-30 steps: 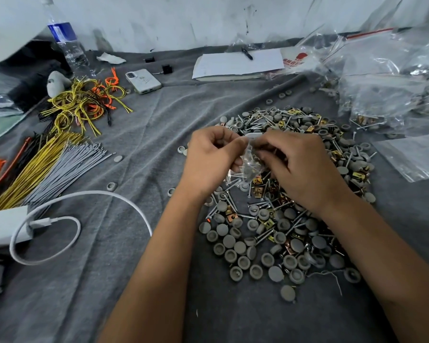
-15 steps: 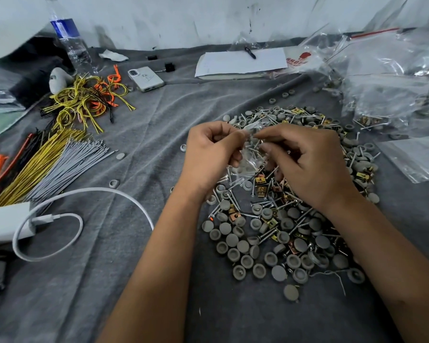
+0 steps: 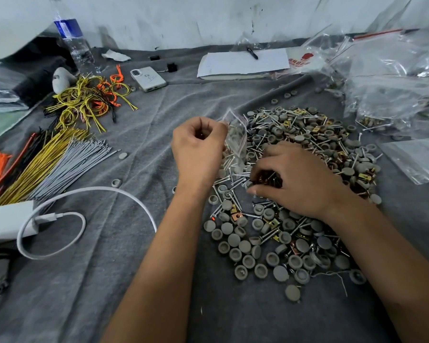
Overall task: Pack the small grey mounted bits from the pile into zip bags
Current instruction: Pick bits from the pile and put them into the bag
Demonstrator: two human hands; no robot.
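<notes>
a wide pile of grey bits (image 3: pixel 295 194) with metal pins, screws and brass clips lay on the grey cloth, right of the frame's centre, loose grey discs spreading toward the bottom. a small clear zip bag (image 3: pixel 235 134) with a red strip hung upright at the pile's upper left edge.

Left hand (image 3: pixel 198 147) pinches a small clear zip bag (image 3: pixel 235 137) at the pile's (image 3: pixel 295 194) left edge. Right hand (image 3: pixel 295 179) rests curled on the pile, fingertips among the bits, on the grey cloth (image 3: pixel 139 149).
</notes>
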